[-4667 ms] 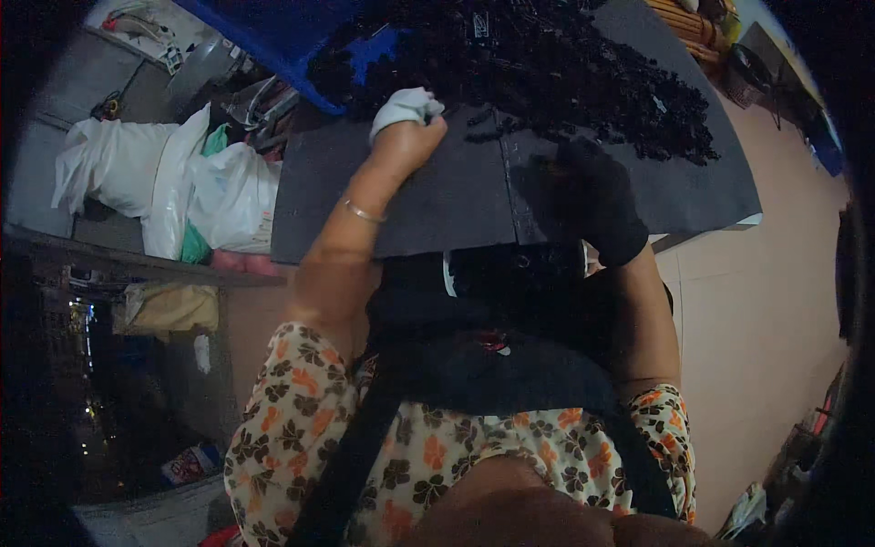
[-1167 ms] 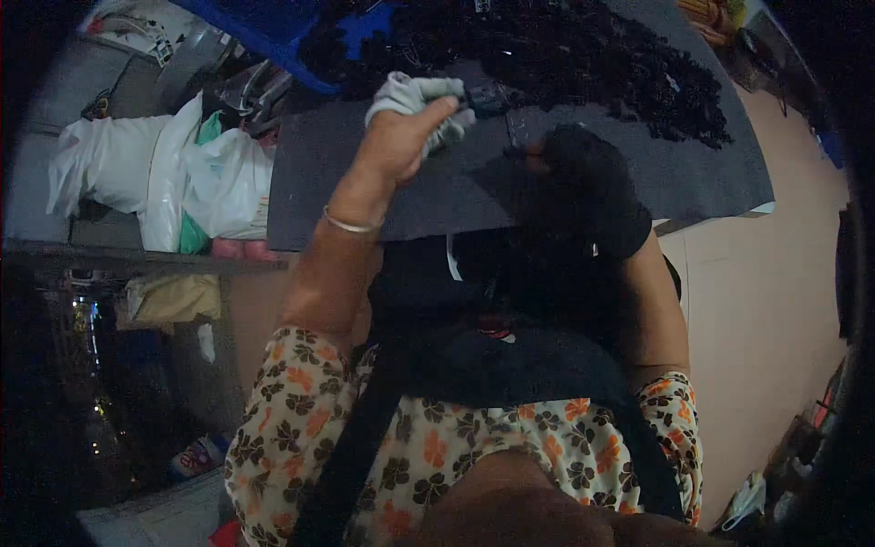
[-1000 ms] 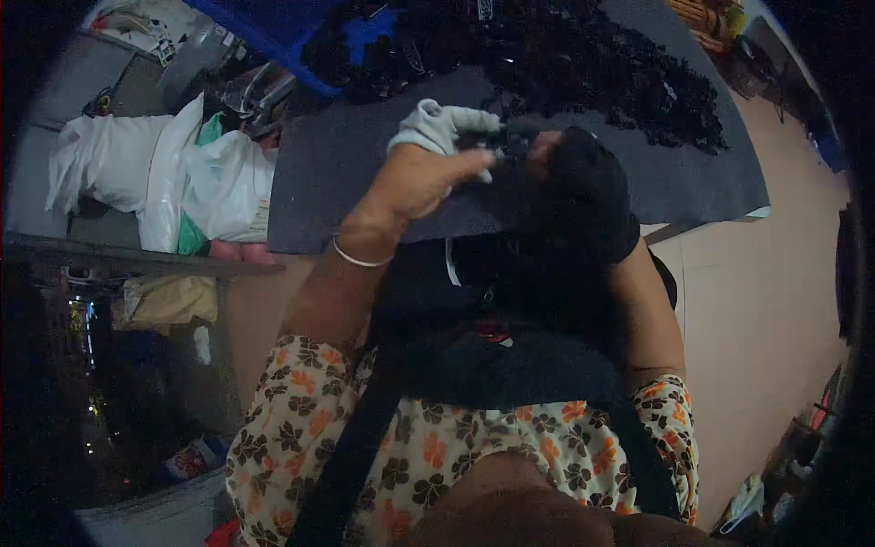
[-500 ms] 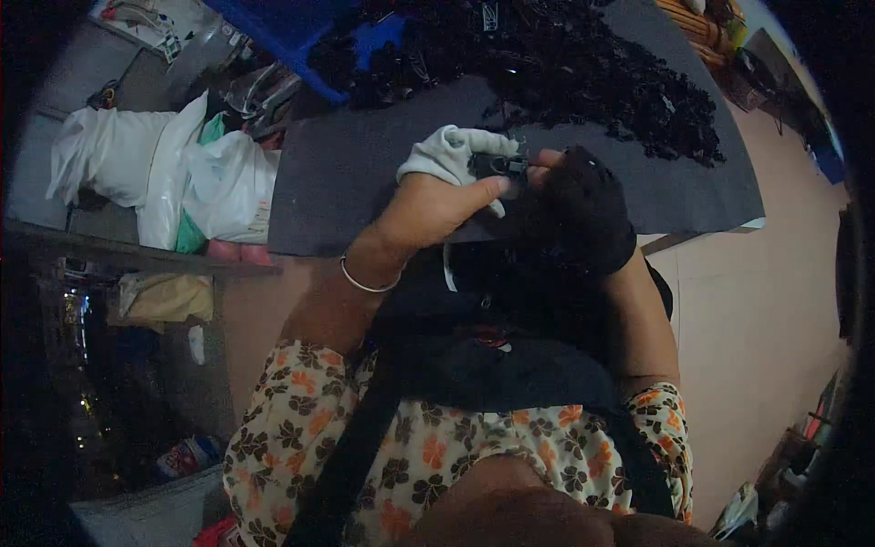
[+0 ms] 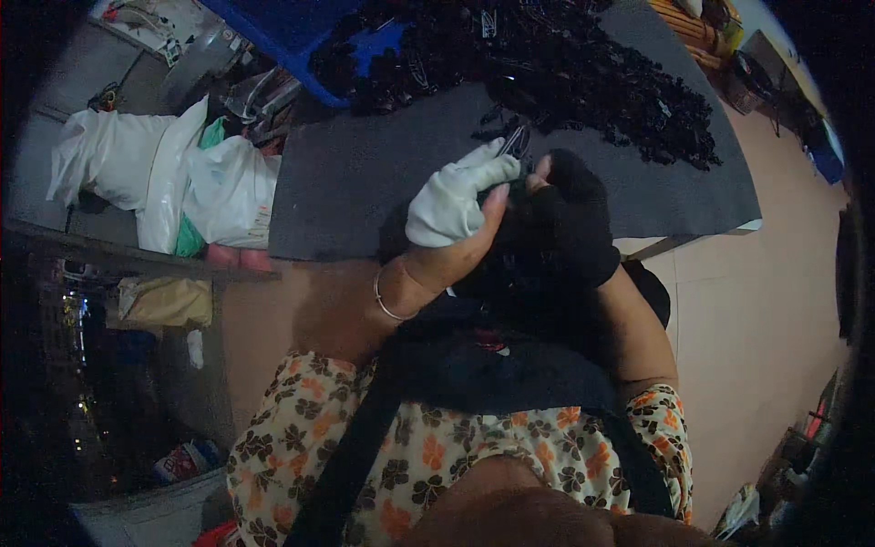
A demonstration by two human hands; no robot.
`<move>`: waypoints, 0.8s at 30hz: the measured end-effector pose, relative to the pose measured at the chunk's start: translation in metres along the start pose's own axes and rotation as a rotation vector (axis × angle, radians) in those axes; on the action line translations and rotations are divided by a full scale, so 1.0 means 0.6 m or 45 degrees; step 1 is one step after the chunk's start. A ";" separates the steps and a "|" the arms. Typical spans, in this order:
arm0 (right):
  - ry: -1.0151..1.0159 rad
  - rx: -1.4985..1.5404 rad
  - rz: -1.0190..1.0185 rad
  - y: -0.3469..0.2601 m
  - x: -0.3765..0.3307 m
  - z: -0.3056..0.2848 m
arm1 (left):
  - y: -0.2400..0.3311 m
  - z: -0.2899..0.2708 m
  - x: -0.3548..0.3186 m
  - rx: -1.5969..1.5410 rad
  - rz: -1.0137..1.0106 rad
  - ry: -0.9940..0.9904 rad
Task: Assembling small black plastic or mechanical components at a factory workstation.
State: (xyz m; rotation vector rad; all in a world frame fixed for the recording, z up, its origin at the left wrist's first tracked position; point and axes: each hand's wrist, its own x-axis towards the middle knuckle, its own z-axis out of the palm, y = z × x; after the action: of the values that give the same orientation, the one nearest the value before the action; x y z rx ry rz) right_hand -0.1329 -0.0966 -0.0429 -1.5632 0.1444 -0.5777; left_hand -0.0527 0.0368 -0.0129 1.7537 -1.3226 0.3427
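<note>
My left hand [image 5: 451, 205], in a white glove that leaves the thumb bare, pinches a small black clip-like part [image 5: 517, 141]. Its narrow, looped end points away from me, with a pale glint along the edges. Close on its right is my right hand [image 5: 576, 219], in a black glove with bare fingertips. Those fingertips are drawn together beside the part; what they grip is too dark to make out. Past both hands a large heap of small black pieces [image 5: 629, 100] spreads over the grey tabletop [image 5: 346, 182].
A blue container [image 5: 273, 41] stands at the far left of the heap. White plastic bags [image 5: 118, 159] lie on a surface to the left. Orange-brown rods [image 5: 688, 36] are stacked at the far right, beyond the table's edge.
My left hand has turned, so the part now points away from me rather than lying sideways. My right hand has shifted slightly left, its fingertips still close to the part.
</note>
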 end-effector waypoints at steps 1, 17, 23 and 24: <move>0.041 -0.058 0.072 -0.005 0.001 0.001 | -0.005 0.003 -0.005 -0.060 -0.105 -0.005; 0.145 -0.704 -0.460 -0.025 0.009 -0.004 | -0.001 -0.016 -0.010 -0.587 -0.750 -0.079; -0.335 -0.576 -0.090 -0.032 0.007 -0.030 | 0.004 -0.036 -0.011 -0.559 -0.611 -0.334; -0.334 -0.579 -0.089 -0.028 0.005 -0.032 | 0.003 -0.035 -0.013 -0.561 -0.610 -0.334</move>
State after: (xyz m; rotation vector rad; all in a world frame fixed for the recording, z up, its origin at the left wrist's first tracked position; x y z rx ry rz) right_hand -0.1428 -0.1135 -0.0262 -2.0776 0.0206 -0.4041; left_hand -0.0512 0.0578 -0.0053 1.6957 -1.0055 -0.4300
